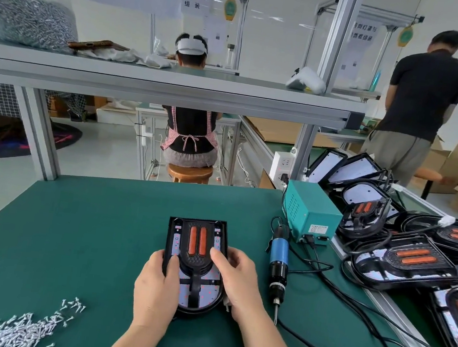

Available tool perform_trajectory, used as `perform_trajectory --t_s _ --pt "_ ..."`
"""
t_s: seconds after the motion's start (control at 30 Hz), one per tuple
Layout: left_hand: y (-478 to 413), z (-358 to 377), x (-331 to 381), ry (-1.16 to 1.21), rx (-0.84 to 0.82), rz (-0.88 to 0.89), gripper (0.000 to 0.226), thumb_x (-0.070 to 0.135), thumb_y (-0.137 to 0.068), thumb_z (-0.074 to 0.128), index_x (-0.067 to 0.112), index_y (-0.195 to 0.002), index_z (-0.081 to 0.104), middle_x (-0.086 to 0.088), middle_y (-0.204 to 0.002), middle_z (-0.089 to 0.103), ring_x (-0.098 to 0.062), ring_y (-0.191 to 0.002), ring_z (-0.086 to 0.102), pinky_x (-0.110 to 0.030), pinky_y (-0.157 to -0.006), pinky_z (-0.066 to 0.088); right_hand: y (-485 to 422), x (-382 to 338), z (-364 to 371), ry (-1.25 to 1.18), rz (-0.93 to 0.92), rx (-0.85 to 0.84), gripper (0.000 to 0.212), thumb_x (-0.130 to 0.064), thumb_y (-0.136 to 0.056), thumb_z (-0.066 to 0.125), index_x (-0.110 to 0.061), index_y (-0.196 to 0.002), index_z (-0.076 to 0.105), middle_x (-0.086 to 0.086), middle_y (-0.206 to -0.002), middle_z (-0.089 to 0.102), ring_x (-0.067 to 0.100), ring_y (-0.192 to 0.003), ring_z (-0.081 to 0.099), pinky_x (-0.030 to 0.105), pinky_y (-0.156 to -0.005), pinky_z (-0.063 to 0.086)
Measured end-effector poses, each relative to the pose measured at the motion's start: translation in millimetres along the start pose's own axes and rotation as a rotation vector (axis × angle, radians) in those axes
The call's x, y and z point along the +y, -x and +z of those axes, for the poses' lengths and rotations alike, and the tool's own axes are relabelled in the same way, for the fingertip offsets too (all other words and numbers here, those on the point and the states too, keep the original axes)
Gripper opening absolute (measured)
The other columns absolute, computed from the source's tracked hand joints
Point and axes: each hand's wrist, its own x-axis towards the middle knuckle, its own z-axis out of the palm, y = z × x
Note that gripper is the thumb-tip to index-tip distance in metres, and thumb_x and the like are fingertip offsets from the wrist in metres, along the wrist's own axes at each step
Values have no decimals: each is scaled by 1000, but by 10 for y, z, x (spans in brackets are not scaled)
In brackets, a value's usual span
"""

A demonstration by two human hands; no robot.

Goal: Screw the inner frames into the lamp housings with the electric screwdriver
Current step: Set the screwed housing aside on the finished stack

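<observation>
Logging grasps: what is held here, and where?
The black plastic lamp housing: left hand grips its left edge, right hand its right edge.

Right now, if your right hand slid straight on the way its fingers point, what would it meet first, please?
Probably the nearer orange strip on the inner frame: the right hand holds the lamp housing, its fingers aimed forward-left, just short of that strip.

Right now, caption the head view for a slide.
Left hand and right hand grip a lamp housing with its inner frame; the electric screwdriver lies untouched beside it.
</observation>
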Motion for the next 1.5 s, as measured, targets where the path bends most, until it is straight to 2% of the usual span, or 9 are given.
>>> perform_trajectory --t_s 0.1,0.23,0.4,0.53,0.77,0.97,1.1,1.27,1.5 --pt "5 104 34 54 34 -53 26 26 -104 45 15 -84 55 -4 -82 61 -24 -79 52 -35 -66 38 -8 -24 -57 -32 10 -18 22 -34 -100 63 -17 -108 75 -2 -102 78 8 -83 71 17 -67 52" --pt "-34 193 59 118 23 -59 13 25 -105 44 26 -104 56 11 -93 63 -11 -88 57 -34 -72 39 -18 -37 -137 0 -26 -50 22 -29 -100 63 -17 -116 72 -5 -110 77 9 -103 72 26 -89 57" --pt "-58 208 63 115 -52 -32 22 21 -103 50 30 -121 58 15 -102 66 -4 -96 60 -32 -75 44 -77 -44 -212 -42 2 -36 25 -26 -96 70 -16 -118 69 -1 -107 77 10 -84 74 15 -57 50" --pt "-72 222 29 69 -52 16 25 30 -102 53 28 -127 56 16 -97 67 3 -93 59 -25 -73 44 -105 -28 -160 -125 11 17 28 -18 -93 73 -9 -119 69 2 -108 77 19 -101 74 41 -94 58" --pt "-60 252 6 99 -41 9 37 42 -103 48 23 -134 55 6 -113 63 -20 -106 55 -35 -90 38 -141 -5 -166 -235 4 140 23 -16 -91 75 -10 -113 72 6 -105 77 24 -101 74 49 -99 55" --pt "-48 254 35 53 -65 6 36 47 -107 35 27 -117 62 16 -101 65 -27 -106 56 -36 -86 36 -161 -62 -249 -337 -12 204 20 -14 -92 74 -9 -111 72 6 -101 78 24 -96 75 43 -91 59" --pt "-21 310 14 -108 -141 19 53 48 -107 27 18 -126 67 3 -127 67 -28 -125 54 -30 -90 32 -144 -97 -321 -365 -30 253 20 -15 -91 75 -12 -111 73 3 -99 78 21 -94 75 35 -86 59" --pt "-10 294 68 -286 -232 121 72 66 -95 11 24 -99 70 12 -104 70 -20 -102 57 -39 -92 43 -157 -113 -389 -327 -100 337 20 -19 -90 77 -21 -109 72 -14 -79 73 5 -80 69 17 -73 51" --pt "-78 345 -36 -730 -401 350 48 42 -108 14 43 -150 38 22 -162 29 -1 -154 12 -27 -125 9 -124 -223 -543 -295 -218 479 30 -24 -87 77 -28 -116 69 -8 -98 76 8 -93 70 32 -91 54"
